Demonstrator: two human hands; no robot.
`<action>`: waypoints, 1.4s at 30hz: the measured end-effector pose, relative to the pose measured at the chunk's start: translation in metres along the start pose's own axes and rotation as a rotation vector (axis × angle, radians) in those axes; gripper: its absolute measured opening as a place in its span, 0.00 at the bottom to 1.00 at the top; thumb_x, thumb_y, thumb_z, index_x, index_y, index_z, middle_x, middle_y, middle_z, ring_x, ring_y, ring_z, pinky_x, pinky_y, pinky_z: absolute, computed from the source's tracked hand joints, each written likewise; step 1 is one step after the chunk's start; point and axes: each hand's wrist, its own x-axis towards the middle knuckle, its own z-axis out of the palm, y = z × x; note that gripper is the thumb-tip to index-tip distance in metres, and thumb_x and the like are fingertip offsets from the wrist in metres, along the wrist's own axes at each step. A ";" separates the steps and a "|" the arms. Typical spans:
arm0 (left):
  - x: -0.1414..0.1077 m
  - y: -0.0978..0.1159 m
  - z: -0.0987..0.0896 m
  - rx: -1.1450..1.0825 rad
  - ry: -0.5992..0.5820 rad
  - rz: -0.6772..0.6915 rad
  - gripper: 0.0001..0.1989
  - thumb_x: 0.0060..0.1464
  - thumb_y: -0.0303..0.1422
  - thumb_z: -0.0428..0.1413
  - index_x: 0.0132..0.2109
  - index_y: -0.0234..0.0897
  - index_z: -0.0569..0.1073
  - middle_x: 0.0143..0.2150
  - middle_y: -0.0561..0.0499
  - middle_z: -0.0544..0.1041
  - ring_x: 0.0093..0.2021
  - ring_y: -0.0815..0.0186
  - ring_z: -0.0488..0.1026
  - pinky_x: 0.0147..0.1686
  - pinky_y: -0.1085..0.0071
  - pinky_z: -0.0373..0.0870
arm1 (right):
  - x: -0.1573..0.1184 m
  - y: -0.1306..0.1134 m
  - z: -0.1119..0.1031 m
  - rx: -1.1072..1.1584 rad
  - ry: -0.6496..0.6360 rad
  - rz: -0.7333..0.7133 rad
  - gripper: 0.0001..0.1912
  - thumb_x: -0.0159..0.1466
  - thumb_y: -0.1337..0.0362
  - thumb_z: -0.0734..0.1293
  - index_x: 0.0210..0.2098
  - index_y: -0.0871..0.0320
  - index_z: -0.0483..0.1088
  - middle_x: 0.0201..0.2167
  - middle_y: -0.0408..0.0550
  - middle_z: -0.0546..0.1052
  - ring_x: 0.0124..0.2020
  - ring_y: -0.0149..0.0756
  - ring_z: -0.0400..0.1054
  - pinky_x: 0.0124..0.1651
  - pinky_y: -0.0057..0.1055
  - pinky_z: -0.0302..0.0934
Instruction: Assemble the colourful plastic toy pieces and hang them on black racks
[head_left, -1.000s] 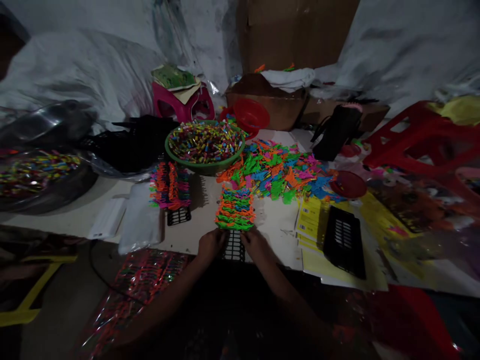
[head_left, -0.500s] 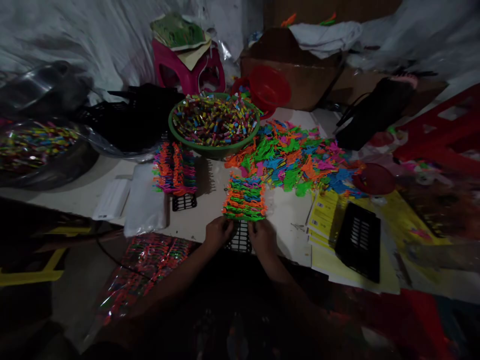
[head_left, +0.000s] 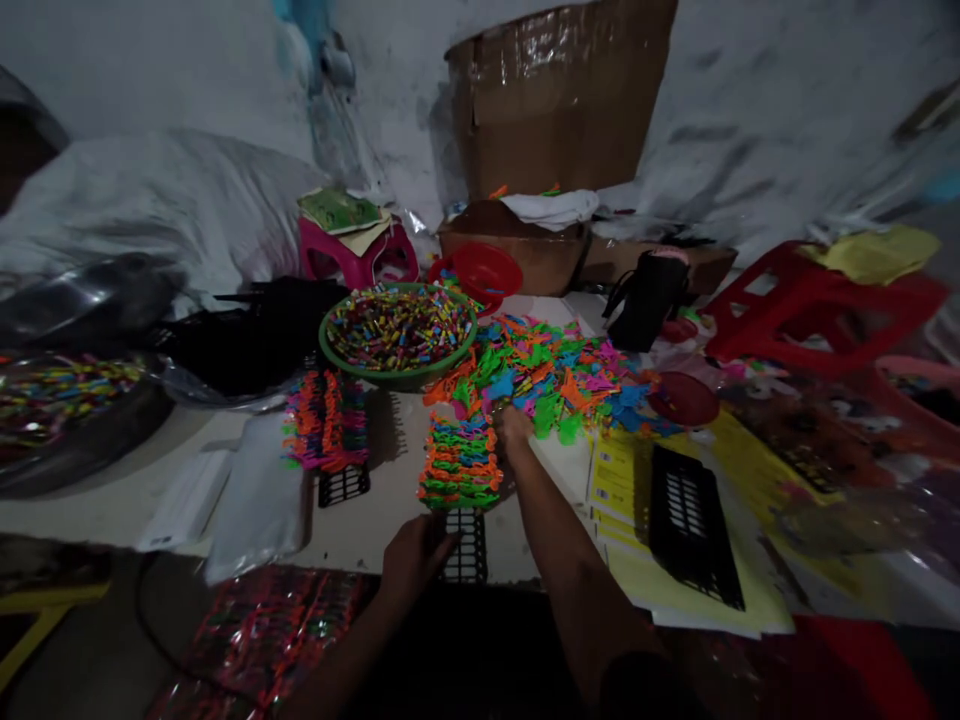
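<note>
A black plastic grid card lies at the table's front edge, its upper part covered by rows of coloured plastic pieces in green, orange and blue. My left hand rests at the card's left side, thumb and fingers closed on its edge. Farther forward, my right hand reaches to the near edge of a loose heap of bright plastic pieces. Its fingers are curled at the pieces, and what they hold, if anything, is too small and dark to make out.
A green basin of small coloured tubes stands behind. Left are another filled grid card, clear plastic bags and black grids. To the right lie yellow cards and a stack of black grids. A red stool stands far right.
My right hand has left the grid card's right side and moved forward to the heap. My left hand has stayed at the card. The camera view has tilted upward.
</note>
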 end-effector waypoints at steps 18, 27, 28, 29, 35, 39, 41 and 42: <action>0.005 0.031 -0.003 0.097 -0.030 0.074 0.11 0.56 0.38 0.46 0.41 0.37 0.67 0.38 0.46 0.74 0.39 0.63 0.71 0.36 0.71 0.65 | -0.118 0.123 -0.019 -0.098 0.247 -0.065 0.11 0.56 0.61 0.62 0.28 0.59 0.73 0.34 0.52 0.72 0.34 0.34 0.65 0.40 0.29 0.58; -0.002 0.034 -0.016 -0.310 -0.189 0.187 0.07 0.52 0.31 0.49 0.35 0.37 0.72 0.34 0.50 0.76 0.35 0.67 0.71 0.36 0.73 0.66 | -0.120 0.130 -0.053 -0.026 0.048 0.167 0.14 0.55 0.57 0.61 0.26 0.59 0.74 0.26 0.50 0.75 0.31 0.36 0.68 0.31 0.26 0.54; -0.002 0.039 -0.016 -0.344 -0.219 0.171 0.07 0.52 0.31 0.49 0.35 0.36 0.72 0.33 0.50 0.76 0.33 0.68 0.71 0.35 0.74 0.66 | -0.126 0.134 -0.057 0.016 -0.005 0.175 0.14 0.55 0.56 0.61 0.27 0.58 0.74 0.26 0.49 0.75 0.31 0.36 0.68 0.30 0.25 0.54; -0.001 0.044 -0.014 -0.371 -0.247 0.164 0.08 0.51 0.31 0.49 0.34 0.36 0.73 0.32 0.51 0.76 0.32 0.69 0.71 0.34 0.75 0.65 | -0.131 0.136 -0.059 0.048 -0.036 0.179 0.14 0.55 0.55 0.62 0.28 0.57 0.74 0.27 0.48 0.76 0.31 0.36 0.69 0.30 0.25 0.55; 0.008 0.090 0.002 -0.454 -0.402 0.336 0.08 0.50 0.29 0.50 0.33 0.34 0.73 0.29 0.51 0.75 0.29 0.71 0.69 0.31 0.77 0.62 | -0.121 0.106 -0.044 -0.108 -0.004 0.253 0.15 0.58 0.58 0.59 0.34 0.58 0.75 0.33 0.52 0.76 0.34 0.36 0.70 0.32 0.25 0.56; 0.006 0.089 0.002 -0.464 -0.449 0.319 0.08 0.49 0.30 0.51 0.33 0.34 0.74 0.29 0.52 0.75 0.28 0.71 0.68 0.30 0.78 0.61 | -0.103 0.096 -0.048 -0.156 -0.028 0.244 0.11 0.54 0.63 0.62 0.30 0.59 0.76 0.29 0.53 0.76 0.30 0.37 0.70 0.29 0.26 0.55; 0.004 0.076 -0.002 -0.490 -0.448 0.231 0.08 0.48 0.30 0.51 0.32 0.33 0.74 0.27 0.52 0.74 0.27 0.71 0.67 0.28 0.77 0.61 | -0.103 0.103 -0.063 -0.149 0.001 0.225 0.13 0.54 0.62 0.61 0.29 0.60 0.75 0.28 0.54 0.76 0.30 0.38 0.70 0.28 0.27 0.55; 0.003 0.069 -0.004 -0.523 -0.442 0.182 0.08 0.48 0.31 0.51 0.32 0.33 0.74 0.27 0.52 0.74 0.27 0.71 0.67 0.28 0.77 0.61 | -0.106 0.107 -0.071 -0.123 0.044 0.215 0.14 0.55 0.60 0.60 0.29 0.61 0.75 0.27 0.54 0.76 0.30 0.39 0.70 0.29 0.28 0.55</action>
